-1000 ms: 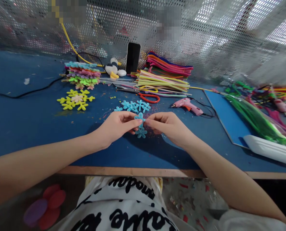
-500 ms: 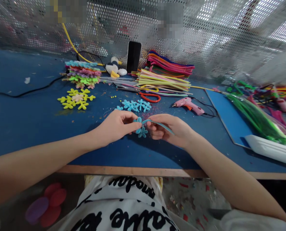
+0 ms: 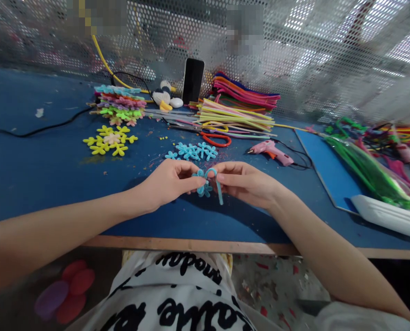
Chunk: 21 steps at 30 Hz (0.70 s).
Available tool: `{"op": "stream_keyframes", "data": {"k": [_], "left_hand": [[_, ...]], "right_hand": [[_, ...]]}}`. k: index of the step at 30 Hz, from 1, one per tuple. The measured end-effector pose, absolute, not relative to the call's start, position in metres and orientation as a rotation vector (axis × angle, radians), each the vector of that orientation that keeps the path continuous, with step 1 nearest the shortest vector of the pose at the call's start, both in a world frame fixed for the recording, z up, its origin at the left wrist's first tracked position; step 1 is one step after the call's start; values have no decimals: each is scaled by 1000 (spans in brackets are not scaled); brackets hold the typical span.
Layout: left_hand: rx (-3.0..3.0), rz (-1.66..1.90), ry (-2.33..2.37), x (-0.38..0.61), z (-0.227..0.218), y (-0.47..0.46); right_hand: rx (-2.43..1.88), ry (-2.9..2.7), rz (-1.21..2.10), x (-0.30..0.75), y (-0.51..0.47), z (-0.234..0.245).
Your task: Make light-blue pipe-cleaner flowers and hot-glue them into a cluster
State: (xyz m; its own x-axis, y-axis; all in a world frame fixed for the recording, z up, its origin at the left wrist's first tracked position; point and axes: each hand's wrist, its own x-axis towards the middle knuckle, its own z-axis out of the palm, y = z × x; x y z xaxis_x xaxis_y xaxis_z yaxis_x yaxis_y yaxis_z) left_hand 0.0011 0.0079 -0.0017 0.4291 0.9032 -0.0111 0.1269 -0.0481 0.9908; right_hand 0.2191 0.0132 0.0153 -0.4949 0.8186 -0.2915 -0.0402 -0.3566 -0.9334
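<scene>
Left hand (image 3: 168, 183), right hand (image 3: 248, 184) both fingertip-pinched on blue pipe cleaner (image 3: 219, 193), front-left of glue gun (image 3: 270, 151). Looks light, fuzzy, bendable; best gripped close beside bend, not loose tail.

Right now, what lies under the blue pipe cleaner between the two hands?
A small blue flower on the blue table. The left hand and the pipe cleaner cover parts of it.

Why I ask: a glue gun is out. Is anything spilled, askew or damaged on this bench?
Mostly minor mess: loose yellow beads and a white scrap lie scattered on the blue table, and the pink glue gun lies on its side. Nothing looks damaged.
</scene>
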Motion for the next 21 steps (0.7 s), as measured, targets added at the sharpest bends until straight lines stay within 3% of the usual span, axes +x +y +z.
{"op": "stream_keyframes", "data": {"k": [8,21], "left_hand": [[1334,863,850,3,-4,7],[1287,796,801,2,-2,5]], "right_hand": [[-995,-1402,1763,215,10,13],[-1031,-1242,2022,219,12,22]]}}
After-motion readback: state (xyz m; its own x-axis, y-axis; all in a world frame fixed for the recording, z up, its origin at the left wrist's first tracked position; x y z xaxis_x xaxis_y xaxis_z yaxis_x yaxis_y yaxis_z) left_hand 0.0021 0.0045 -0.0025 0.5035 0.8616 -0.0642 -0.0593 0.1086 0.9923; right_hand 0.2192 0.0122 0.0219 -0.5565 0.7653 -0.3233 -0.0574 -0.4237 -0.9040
